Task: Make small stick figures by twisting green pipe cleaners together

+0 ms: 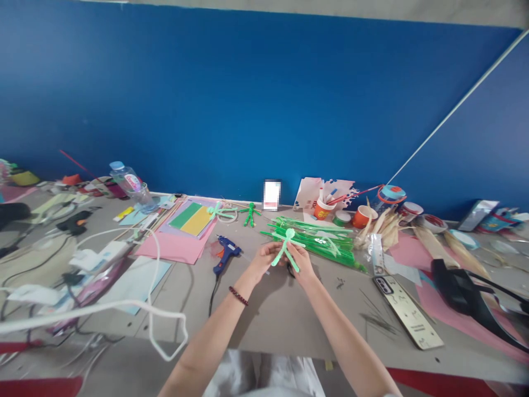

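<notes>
A light green stick figure (290,236), with a round head, two arms and two legs, is held up above the middle of the table. My left hand (266,258) has its fingers closed on the figure's left side. On the other side my right hand (301,260) grips it near the arm and leg. Behind the hands lies a bag of green fuzzy stems (326,242). A darker green figure (249,214) and another light green one (219,210) are farther back, near the wall.
A blue glue gun (226,253) lies left of the hands, its cable running toward the front edge. Pink paper (177,248) and a bottle (132,184) are farther left. A phone (407,314), cups (363,216) and a black object (454,286) are at right.
</notes>
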Tool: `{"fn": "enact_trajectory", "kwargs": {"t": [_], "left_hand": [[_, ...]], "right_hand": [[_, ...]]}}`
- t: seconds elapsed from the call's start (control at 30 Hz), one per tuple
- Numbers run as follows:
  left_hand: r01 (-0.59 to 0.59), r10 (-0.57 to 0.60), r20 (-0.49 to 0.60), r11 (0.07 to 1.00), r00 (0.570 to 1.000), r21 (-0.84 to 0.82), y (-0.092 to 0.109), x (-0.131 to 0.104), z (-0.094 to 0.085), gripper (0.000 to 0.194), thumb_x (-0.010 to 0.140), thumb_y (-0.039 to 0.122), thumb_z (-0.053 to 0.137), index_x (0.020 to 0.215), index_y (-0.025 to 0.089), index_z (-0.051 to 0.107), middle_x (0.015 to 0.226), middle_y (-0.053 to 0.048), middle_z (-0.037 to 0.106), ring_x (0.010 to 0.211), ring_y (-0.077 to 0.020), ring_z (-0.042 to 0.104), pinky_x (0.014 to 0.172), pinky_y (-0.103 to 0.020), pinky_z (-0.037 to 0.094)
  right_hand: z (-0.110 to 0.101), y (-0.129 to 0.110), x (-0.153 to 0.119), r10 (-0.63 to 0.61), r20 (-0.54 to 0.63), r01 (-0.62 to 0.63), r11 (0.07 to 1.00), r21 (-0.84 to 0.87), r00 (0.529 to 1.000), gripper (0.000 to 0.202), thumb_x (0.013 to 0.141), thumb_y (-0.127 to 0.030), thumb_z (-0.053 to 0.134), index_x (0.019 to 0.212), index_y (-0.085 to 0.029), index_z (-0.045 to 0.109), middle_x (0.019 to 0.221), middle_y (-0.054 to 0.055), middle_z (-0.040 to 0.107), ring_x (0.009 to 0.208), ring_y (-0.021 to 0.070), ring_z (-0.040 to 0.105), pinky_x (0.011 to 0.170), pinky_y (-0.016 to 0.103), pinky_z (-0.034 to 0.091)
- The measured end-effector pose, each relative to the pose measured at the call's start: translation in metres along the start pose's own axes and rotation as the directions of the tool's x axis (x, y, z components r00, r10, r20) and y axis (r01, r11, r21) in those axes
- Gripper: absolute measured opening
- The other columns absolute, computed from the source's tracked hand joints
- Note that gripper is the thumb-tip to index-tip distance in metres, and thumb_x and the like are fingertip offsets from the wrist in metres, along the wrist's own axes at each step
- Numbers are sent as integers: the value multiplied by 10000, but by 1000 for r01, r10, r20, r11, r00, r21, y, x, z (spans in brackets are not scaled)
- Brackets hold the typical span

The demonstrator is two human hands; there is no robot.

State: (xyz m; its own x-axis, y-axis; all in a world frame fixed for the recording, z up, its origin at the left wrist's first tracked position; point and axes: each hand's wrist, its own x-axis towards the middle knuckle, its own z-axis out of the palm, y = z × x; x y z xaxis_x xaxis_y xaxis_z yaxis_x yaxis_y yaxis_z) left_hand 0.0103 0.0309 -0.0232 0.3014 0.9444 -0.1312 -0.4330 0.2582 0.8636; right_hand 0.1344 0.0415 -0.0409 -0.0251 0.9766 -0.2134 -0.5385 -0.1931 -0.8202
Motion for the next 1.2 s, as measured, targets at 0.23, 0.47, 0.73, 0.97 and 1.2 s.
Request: {"fn": "enact_trajectory", "kwargs": {"t": [0.23,0.47,0.73,0.97,1.2], "left_hand": [[-211,268,-125,913,955,350,-3,1,2,273,615,311,734,816,146,651,774,-36,680,708,-169,634,603,-265,521],[-343,446,-22,719,895,604,-3,-5,0,121,761,279,610,804,188,678,810,-31,702,717,-160,645,691,-278,526],[-364,463,-18,720,886,591,-7,-3,-2,133,776,293,599,806,181,664,789,-36,694,710,-163,650,713,-287,533],[-351,402,-6,806,916,477,-4,0,-1,105,748,237,590,805,164,641,780,-33,668,711,-148,632,702,-277,520],[-345,370,28,834,929,430,-7,0,0,186,704,225,647,865,151,594,843,-46,641,789,-156,622,716,-275,521]], "right_hand": [[2,-2,1,-62,-17,62,998,14,998,386,494,-448,825,729,-167,702,600,0,632,472,105,514,450,232,404],[-3,5,4,-61,50,65,995,-74,997,387,556,-497,784,724,-159,693,553,-1,596,476,97,469,474,235,355],[-2,4,3,-96,55,101,990,-100,994,360,554,-490,784,674,-162,695,538,-3,592,479,96,456,488,239,352],[-1,-1,3,-78,-17,77,995,-62,997,379,524,-474,805,745,-180,715,541,-15,604,448,87,469,467,229,372],[-1,-3,0,-66,-37,65,997,-49,997,368,545,-460,797,767,-180,706,586,4,625,482,111,504,473,239,401]]}}
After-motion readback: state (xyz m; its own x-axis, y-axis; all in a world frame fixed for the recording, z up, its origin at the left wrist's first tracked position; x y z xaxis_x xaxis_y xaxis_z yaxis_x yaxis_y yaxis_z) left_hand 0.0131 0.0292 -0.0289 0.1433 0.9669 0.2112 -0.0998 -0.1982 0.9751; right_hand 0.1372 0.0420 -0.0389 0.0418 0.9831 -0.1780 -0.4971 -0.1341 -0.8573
